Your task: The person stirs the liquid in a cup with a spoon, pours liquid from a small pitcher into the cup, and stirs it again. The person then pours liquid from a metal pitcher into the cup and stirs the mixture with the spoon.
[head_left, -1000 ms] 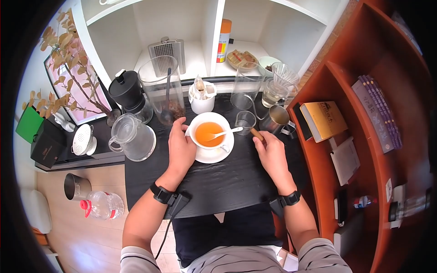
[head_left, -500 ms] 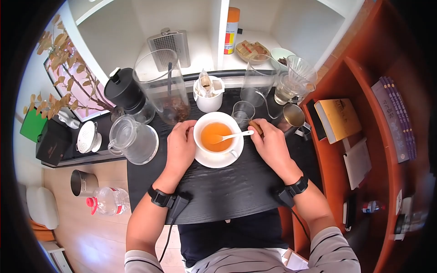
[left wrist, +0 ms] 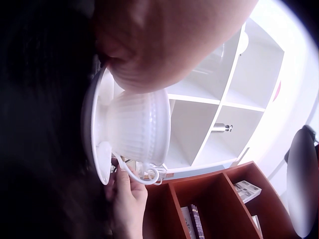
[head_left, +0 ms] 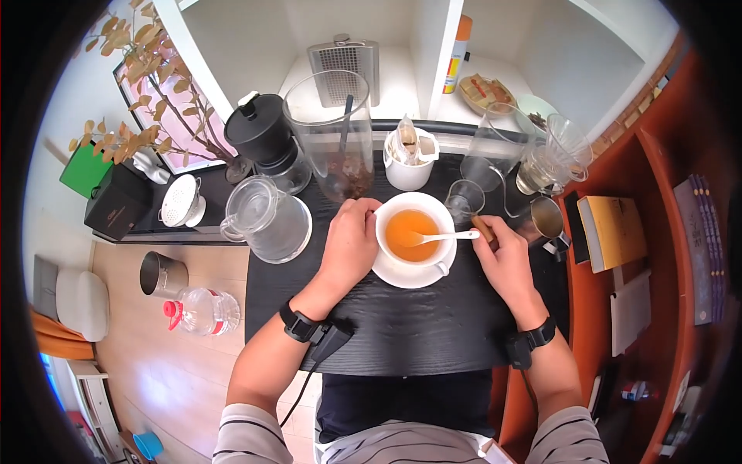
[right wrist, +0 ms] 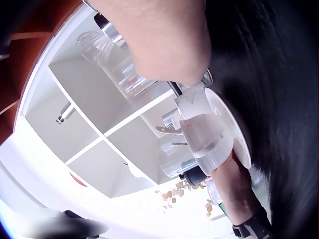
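A white teacup (head_left: 442, 268) of orange-brown tea stands on a white saucer (head_left: 406, 280); a white spoon (head_left: 452, 236) leans in it, handle pointing right. My left hand (head_left: 349, 240) is at the cup's left side, fingers curled in at its left handle, which they mostly hide. In the left wrist view the cup's fluted wall (left wrist: 137, 122) rises beside that hand. My right hand (head_left: 504, 255) pinches the wooden handle (head_left: 483, 229) of a small glass pitcher (head_left: 465, 199), right of the cup. The pitcher stays on the black table (head_left: 410, 332).
Behind the cup stand a white mug (head_left: 407, 172) with a drip coffee bag, a tall glass cylinder (head_left: 313, 147) and a black coffee grinder (head_left: 267, 135). A lidded glass jug (head_left: 267, 220) is left. A metal pitcher (head_left: 547, 218) and a brown bookshelf (head_left: 618, 309) border the right.
The head view has shifted, so everything appears further right. My left fingers have curled in at the cup. The spoon handle sticks out further past the right rim, close to my right hand.
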Demonstrator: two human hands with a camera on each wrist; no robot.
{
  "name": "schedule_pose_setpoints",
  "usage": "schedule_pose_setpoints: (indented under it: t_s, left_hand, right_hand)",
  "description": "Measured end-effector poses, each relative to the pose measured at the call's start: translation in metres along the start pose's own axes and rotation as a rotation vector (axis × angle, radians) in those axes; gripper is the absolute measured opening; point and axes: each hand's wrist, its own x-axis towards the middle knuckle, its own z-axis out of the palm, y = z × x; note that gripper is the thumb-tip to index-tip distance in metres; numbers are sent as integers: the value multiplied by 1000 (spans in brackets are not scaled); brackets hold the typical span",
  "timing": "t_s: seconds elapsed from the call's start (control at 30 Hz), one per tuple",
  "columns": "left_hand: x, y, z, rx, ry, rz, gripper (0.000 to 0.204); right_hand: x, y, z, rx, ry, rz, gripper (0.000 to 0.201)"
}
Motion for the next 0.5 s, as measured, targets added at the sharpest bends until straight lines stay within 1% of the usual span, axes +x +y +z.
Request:
schedule_pose_setpoints:
  t_s: [0.07, 0.2, 0.43, 0.5]
  left_hand:
    - [0, 1, 1, 21, -14, -24, 16]
    - [0, 0, 2, 30, -13, -18, 17]
    - [0, -1, 3, 29, -9, 14, 17]
    - [1, -1, 2, 39, -18, -13, 16]
  right_hand:
    - [0, 1, 1, -1, -1, -17, 24]
    - [1, 0, -2, 10, -18, -13, 24]
    - [0, 3, -2, 12, 2, -23, 24]
    - [0, 1, -3, 18, -23, -19, 25]
